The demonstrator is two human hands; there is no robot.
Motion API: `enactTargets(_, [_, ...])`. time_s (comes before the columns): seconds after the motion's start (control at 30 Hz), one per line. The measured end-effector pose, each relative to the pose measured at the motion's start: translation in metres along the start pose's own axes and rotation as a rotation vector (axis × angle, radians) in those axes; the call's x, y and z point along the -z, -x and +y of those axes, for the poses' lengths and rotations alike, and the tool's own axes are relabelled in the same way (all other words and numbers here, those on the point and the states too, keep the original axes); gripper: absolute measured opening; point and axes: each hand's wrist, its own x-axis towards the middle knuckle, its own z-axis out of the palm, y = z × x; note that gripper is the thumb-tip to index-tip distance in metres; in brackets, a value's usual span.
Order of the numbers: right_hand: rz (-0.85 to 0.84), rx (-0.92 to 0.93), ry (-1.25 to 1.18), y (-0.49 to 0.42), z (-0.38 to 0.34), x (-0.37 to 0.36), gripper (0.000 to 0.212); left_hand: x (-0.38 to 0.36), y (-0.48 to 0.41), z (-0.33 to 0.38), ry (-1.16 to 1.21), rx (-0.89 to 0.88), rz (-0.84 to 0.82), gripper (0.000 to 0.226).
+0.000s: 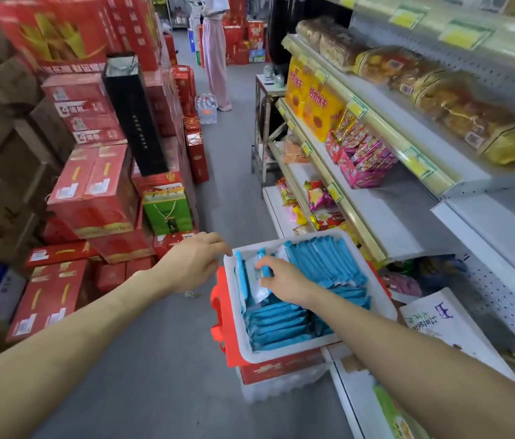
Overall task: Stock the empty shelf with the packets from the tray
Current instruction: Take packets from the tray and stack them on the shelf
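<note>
With the right fingers [267, 265] curled over and the thumb below, pinches one packet [252, 277] that stands on edge in the left part of the tray [281, 354]. Reaches in with the right hand [284, 285] from the near right, forearm crossing the tray's near rim. Holds out the left hand [193, 264] just beside the tray's far left corner, left fingers [218, 243] loosely bent and gripping nothing; cannot tell whether they touch the rim.

Elsewhere in the white tray, rows of blue packets [319, 264], some upright, some lying flat. Under the tray, a red carton [278, 367] with red handles, on the grey floor [161, 359] of the aisle. Just to the right, a bare stretch of shelf [389, 223], with pink snack boxes [360, 160] further along the same level and bagged pastries [433, 90] one level up. Across the aisle, stacked red boxes [101, 191] and a green gift bag [167, 210]. Far down the aisle, a standing person [215, 58].
</note>
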Motion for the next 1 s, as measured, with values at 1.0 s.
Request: enactTargets(1.0, [0.309, 0.042, -0.014, 0.095, 0.043, 0.12, 0.045, -0.025, -0.069, 0.024, -0.492, -0.52, -0.519, 0.036])
